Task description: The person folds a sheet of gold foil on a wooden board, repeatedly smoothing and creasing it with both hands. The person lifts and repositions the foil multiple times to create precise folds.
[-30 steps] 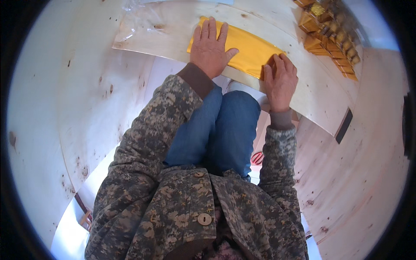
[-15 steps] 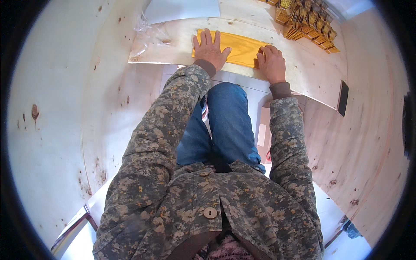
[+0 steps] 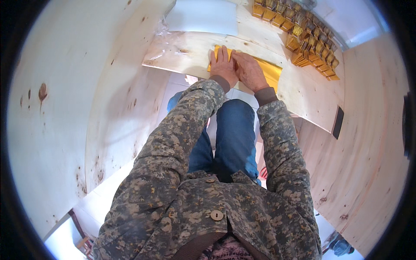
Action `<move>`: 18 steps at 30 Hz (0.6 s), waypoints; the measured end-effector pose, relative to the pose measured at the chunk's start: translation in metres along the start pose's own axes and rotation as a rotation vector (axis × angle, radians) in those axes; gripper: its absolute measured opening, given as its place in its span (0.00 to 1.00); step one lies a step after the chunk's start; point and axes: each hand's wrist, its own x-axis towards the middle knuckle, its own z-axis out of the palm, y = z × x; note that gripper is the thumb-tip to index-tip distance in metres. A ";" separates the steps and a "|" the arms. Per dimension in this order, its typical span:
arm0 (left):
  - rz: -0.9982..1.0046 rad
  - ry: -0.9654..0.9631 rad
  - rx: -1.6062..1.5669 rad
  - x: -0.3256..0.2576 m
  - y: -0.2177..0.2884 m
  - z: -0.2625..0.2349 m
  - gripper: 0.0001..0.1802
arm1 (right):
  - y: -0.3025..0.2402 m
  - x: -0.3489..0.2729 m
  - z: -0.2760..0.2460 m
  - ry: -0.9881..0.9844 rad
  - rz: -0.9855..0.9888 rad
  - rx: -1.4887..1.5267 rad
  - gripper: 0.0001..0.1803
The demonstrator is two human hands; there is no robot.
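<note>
A long yellow sheet, whether cloth or paper I cannot tell, lies on the near part of the wooden bench top. My left hand presses flat on its left end, fingers stretched out. Close against it, my right hand rests on the middle of the sheet with its fingers extended toward the left. The right fingertips are partly hidden beside the left hand. Between and beneath both hands the sheet is covered; its right end shows bare.
Stacked yellow folded pieces with dark gathered tops stand in rows at the back right. A white sheet lies behind the hands, with crumpled clear plastic at its left. Wooden panels rise at the sides. A black strip marks the bench's right end.
My right hand has slid left along the yellow sheet, from its right end to beside my left hand. The left hand stays on the left end. The whole view has shifted.
</note>
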 end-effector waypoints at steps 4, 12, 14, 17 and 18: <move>-0.007 0.034 -0.111 0.000 -0.001 0.003 0.41 | 0.014 0.002 0.002 -0.072 0.069 0.064 0.20; 0.010 0.143 -0.110 -0.006 -0.003 0.007 0.39 | 0.045 -0.013 0.018 -0.029 -0.019 0.156 0.16; -0.007 0.136 -0.093 -0.007 -0.001 0.005 0.37 | 0.045 -0.012 0.018 -0.028 -0.025 0.155 0.16; 0.009 0.216 -0.132 -0.008 0.002 -0.004 0.36 | 0.041 -0.011 0.015 -0.056 -0.001 0.149 0.16; 0.014 0.240 -0.147 -0.009 0.003 -0.008 0.36 | 0.039 -0.011 0.014 -0.073 0.006 0.146 0.16</move>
